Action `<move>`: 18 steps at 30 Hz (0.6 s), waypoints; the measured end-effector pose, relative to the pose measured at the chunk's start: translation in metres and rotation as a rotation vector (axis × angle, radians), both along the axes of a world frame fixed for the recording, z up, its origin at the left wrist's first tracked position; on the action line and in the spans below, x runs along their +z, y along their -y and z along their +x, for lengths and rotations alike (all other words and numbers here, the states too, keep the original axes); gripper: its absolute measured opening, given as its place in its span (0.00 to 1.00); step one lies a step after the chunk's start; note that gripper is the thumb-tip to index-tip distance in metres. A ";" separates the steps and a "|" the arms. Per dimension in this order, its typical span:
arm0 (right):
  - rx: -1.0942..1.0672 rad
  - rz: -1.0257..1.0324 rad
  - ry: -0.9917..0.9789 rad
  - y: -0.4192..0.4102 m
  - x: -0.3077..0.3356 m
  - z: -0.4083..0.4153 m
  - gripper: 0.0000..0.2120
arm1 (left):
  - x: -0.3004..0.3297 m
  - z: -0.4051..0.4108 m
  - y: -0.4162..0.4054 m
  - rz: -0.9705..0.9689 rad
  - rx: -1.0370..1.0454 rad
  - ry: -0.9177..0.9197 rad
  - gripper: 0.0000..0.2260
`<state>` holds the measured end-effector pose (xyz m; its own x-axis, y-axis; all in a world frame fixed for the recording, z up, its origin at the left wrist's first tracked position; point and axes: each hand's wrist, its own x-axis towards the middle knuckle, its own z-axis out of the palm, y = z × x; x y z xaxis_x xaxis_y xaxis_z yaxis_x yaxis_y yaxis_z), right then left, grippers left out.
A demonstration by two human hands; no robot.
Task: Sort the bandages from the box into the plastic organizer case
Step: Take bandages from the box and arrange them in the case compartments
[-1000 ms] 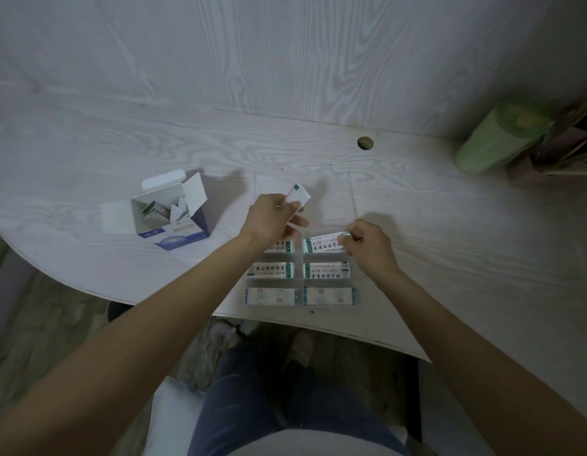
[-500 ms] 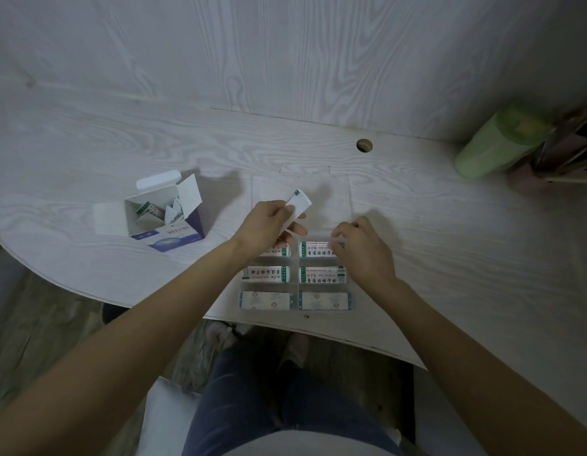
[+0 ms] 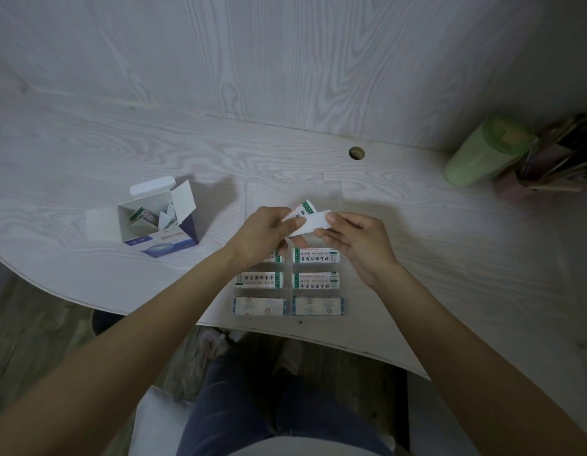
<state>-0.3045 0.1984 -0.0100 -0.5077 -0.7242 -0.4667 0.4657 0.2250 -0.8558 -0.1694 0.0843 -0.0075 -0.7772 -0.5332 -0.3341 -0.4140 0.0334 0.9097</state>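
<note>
The pale whitewashed wooden desk (image 3: 417, 258) shows matt, swirling grain. The open white and blue cardboard box (image 3: 160, 222) looks smooth, slightly glossy on its printed front. I pinch thin white paper-wrapped bandages (image 3: 305, 218), matt and creased. The clear plastic organizer case (image 3: 289, 281) looks faintly shiny; the pale green plastic bottle (image 3: 483, 153) looks smooth.
</note>
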 end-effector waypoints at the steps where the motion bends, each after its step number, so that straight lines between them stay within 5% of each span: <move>1: -0.004 -0.009 0.018 -0.001 0.000 -0.001 0.04 | -0.001 0.001 0.000 -0.010 0.006 -0.005 0.07; 12: 0.036 -0.039 0.148 -0.002 0.002 -0.004 0.10 | -0.004 0.009 0.004 -0.303 -0.086 0.065 0.08; 18: 0.198 0.115 -0.165 -0.001 -0.012 -0.007 0.06 | -0.009 0.014 0.002 -0.192 0.014 0.006 0.12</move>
